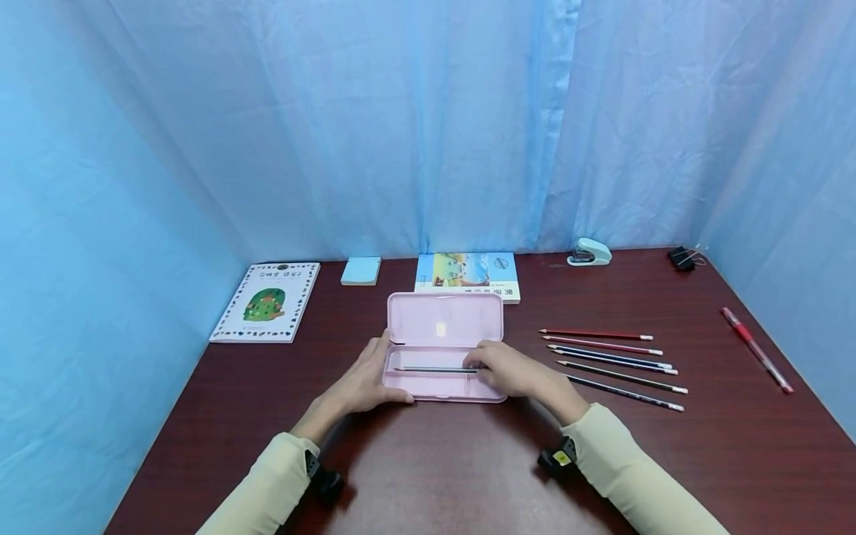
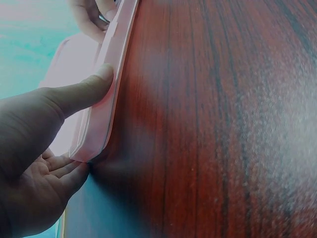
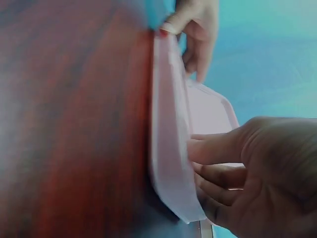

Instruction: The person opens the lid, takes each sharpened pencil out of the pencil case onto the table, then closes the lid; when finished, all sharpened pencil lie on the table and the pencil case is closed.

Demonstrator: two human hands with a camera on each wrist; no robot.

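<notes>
A pink pencil case [image 1: 428, 394] lies with its lid raised on the table. The left hand [image 1: 364, 379] grips its left end, thumb on the front wall and fingers behind the end, as the left wrist view also shows. A dark pencil [image 1: 428, 369] lies lengthwise inside, its point to the left. The right hand [image 1: 504, 368] reaches into the right half of the case, curled fingers at that pencil's right end. In the right wrist view the fingers [image 3: 218, 148] dip over the case wall, which hides their tips and the pencil.
Several pencils [image 1: 602, 344] lie right of the case, and a red pen [image 1: 756, 348] farther right. Along the back are a white book [image 1: 267, 301], blue sticky notes [image 1: 361, 270], another book [image 1: 468, 271] behind the lid, a stapler [image 1: 590, 253] and a black binder clip [image 1: 682, 258].
</notes>
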